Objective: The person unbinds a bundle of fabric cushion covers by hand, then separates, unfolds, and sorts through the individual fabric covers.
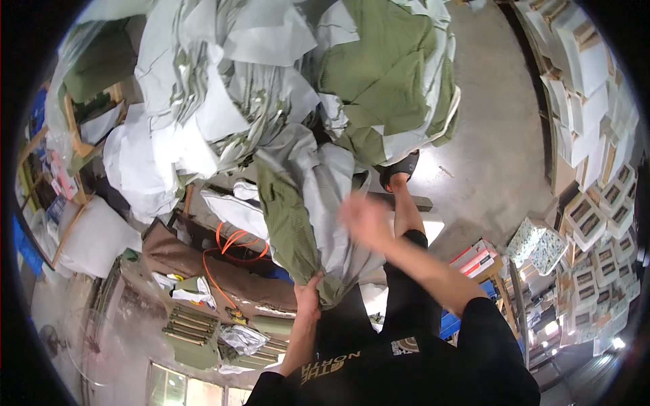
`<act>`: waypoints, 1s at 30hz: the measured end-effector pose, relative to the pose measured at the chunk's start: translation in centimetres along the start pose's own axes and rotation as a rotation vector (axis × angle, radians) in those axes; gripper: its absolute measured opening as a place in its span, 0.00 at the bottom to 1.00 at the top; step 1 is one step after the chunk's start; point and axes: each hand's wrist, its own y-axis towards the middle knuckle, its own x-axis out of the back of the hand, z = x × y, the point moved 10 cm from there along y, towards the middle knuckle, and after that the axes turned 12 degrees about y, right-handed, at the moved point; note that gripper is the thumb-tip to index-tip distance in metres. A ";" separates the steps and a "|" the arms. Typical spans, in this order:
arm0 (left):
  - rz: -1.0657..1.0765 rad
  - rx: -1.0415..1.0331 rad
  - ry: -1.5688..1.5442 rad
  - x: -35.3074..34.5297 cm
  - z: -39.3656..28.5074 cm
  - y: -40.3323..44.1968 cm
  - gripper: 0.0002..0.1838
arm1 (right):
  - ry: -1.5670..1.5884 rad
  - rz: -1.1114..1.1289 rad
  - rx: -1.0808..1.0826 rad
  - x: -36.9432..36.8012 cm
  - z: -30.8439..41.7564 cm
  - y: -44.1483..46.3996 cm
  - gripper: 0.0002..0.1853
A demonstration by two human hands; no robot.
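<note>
A green fabric cover with a pale grey-white lining (288,213) hangs over the person's lap, its upper part running up towards a larger fabric heap. My left hand (308,296) is closed around the cover's lower green edge. Blurred by motion, my right hand (365,220) is over the pale lining at the right side; its fingers are too smeared to read, and whether it touches the cloth I cannot tell.
A big heap of white and green cloth (230,88) fills the top, with a green bundle (386,74) to its right. An orange air hose (215,274) runs over a brown roll (196,267) at left. White stacked panels (575,88) line the right, near a red-and-white box (474,257).
</note>
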 end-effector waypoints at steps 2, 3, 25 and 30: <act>-0.011 -0.036 0.032 0.6 0.4 0.5 0.25 | -0.275 -0.356 -0.123 8.9 -2.1 7.3 0.26; 0.010 -0.043 0.028 0.7 0.5 0.8 0.25 | -0.417 -0.620 0.121 12.5 -0.7 9.6 0.31; 0.358 0.388 -0.324 1.2 4.8 0.3 0.33 | -0.052 0.831 0.198 -14.0 4.6 -15.2 0.08; 0.044 0.066 0.016 1.6 3.4 3.1 0.25 | 0.092 0.769 0.080 -10.6 2.7 -11.9 0.09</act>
